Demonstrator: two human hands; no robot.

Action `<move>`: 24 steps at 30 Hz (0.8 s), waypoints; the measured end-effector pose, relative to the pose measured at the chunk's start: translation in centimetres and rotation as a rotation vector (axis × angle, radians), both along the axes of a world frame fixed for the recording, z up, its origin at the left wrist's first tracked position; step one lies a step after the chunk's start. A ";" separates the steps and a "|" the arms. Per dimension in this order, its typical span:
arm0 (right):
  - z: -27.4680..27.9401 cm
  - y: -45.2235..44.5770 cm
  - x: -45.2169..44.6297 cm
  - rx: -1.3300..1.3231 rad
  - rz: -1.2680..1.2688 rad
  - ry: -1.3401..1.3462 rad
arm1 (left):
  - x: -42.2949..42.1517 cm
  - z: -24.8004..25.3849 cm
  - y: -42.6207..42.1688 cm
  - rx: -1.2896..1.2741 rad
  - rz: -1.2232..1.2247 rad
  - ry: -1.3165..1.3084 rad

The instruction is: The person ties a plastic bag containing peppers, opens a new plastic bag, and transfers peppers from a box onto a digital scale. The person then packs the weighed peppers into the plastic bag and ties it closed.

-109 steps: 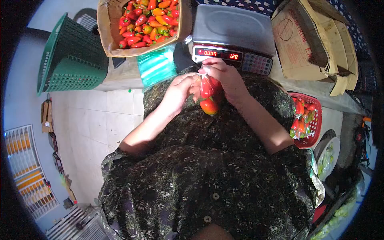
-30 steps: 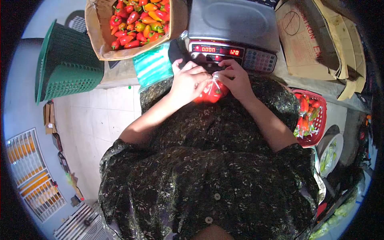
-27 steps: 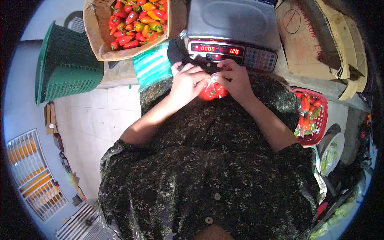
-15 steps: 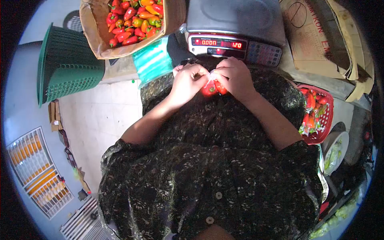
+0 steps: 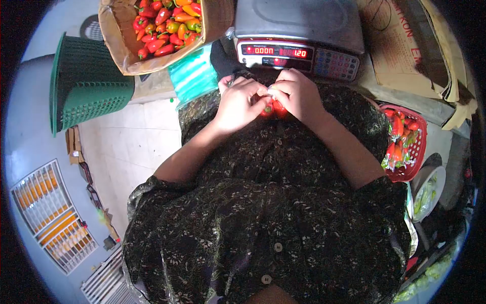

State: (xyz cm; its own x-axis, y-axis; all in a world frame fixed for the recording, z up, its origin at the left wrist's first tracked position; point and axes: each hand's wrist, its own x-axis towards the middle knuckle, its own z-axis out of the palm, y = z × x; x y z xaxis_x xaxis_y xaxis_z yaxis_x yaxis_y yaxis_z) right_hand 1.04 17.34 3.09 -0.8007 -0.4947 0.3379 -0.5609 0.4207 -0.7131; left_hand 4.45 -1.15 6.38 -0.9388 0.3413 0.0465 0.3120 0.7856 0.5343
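Note:
A small clear plastic bag of red peppers (image 5: pixel 278 108) hangs over my lap, pinched at its neck by both hands. My left hand (image 5: pixel 240 103) has thumb and forefinger closed on the left side of the gathered plastic. From the right, my right hand (image 5: pixel 297 96) pinches the same neck, its fingers curled. The fingers partly cover the bag and the peppers. Just beyond the hands, the digital scale (image 5: pixel 298 30) shows red lit figures, and nothing rests on its pan.
An open cardboard box (image 5: pixel 119 40) of red and orange peppers stands at upper left, beside teal plastic bags (image 5: pixel 195 76). A green basket (image 5: pixel 93 96) is farther left. At right are a red basket (image 5: pixel 417 147) with bagged peppers, a white bowl (image 5: pixel 439 190) and cardboard (image 5: pixel 400 55).
My fingers have shifted slightly on the bag's neck and now cover more of the peppers. The bag sits a little farther right. The whole view has moved slightly.

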 end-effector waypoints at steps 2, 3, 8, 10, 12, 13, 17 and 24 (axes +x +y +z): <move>-0.1 0.1 -0.1 0.007 0.004 -0.043 | -0.2 -0.1 0.1 -0.035 -0.013 0.050; -0.1 0.1 -0.1 0.003 0.000 -0.040 | -0.3 -0.4 0.1 -0.051 -0.009 0.073; 0.1 0.4 0.0 0.027 0.007 -0.041 | -0.3 -1.2 -0.1 0.027 0.055 -0.033; 0.3 0.4 -0.1 0.024 0.017 -0.049 | -0.1 -1.5 -0.2 0.097 0.104 -0.123; 0.2 0.4 -0.2 0.024 0.022 -0.055 | -0.1 -1.6 -0.3 0.115 0.112 -0.137; 0.2 0.4 -0.2 0.026 0.022 -0.058 | -0.1 -1.6 -0.3 0.124 0.116 -0.144; 0.1 0.2 0.0 0.009 0.026 -0.075 | 0.1 -1.9 -0.4 0.191 0.134 -0.120; -0.7 0.3 -0.4 -0.101 0.031 -0.169 | -0.2 -3.1 -0.1 0.281 0.123 -0.057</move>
State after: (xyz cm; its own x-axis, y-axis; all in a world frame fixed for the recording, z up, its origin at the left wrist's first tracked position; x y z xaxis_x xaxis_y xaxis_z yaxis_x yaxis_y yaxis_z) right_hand 0.59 17.64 2.38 -0.8353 -0.4903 0.2488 -0.4409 0.3269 -0.8359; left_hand 4.26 -1.24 3.33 -0.9761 0.2061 0.0691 0.1871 0.6348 0.7497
